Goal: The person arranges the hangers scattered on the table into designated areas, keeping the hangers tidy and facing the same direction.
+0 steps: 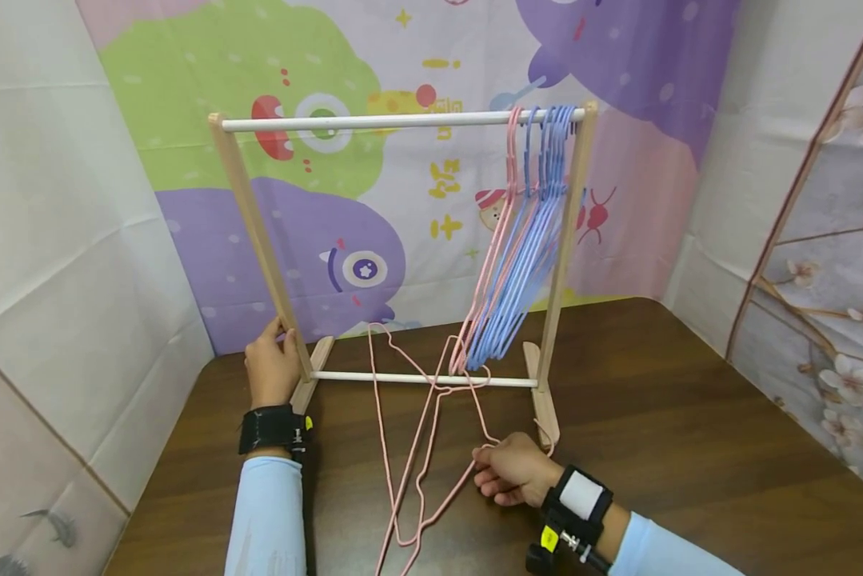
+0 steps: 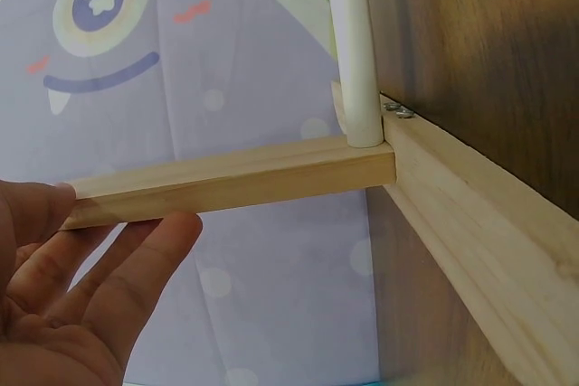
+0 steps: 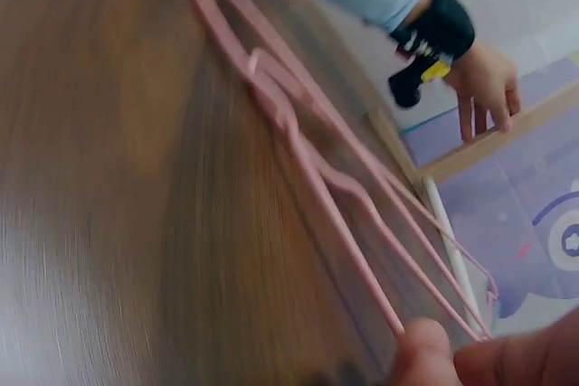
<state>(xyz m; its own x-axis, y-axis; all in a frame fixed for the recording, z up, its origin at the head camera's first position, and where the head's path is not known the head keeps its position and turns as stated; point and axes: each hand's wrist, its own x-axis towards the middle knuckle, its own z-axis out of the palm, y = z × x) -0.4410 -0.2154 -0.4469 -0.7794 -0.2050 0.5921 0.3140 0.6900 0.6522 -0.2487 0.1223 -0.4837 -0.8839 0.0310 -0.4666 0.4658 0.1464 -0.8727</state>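
Observation:
A small rack with wooden side posts (image 1: 258, 232) and white rods stands on the table. My left hand (image 1: 271, 368) holds the left post low down; in the left wrist view, thumb and fingers (image 2: 167, 250) lie on opposite sides of the wood. My right hand (image 1: 513, 470) pinches a pink wire hanger (image 3: 324, 192) between thumb and finger, in front of the rack's right foot. More than one pink hanger outline overlaps there, reaching from the lower rod toward me. Near the right post, several blue hangers (image 1: 525, 280) and a few pink ones hang from the top rod.
The brown wooden table (image 1: 661, 448) spreads to the right of the rack. The lower white rod (image 1: 345, 376) joins the two feet. Behind stands a cartoon-printed cloth (image 1: 431, 264), with pale panels (image 1: 64, 200) at both sides.

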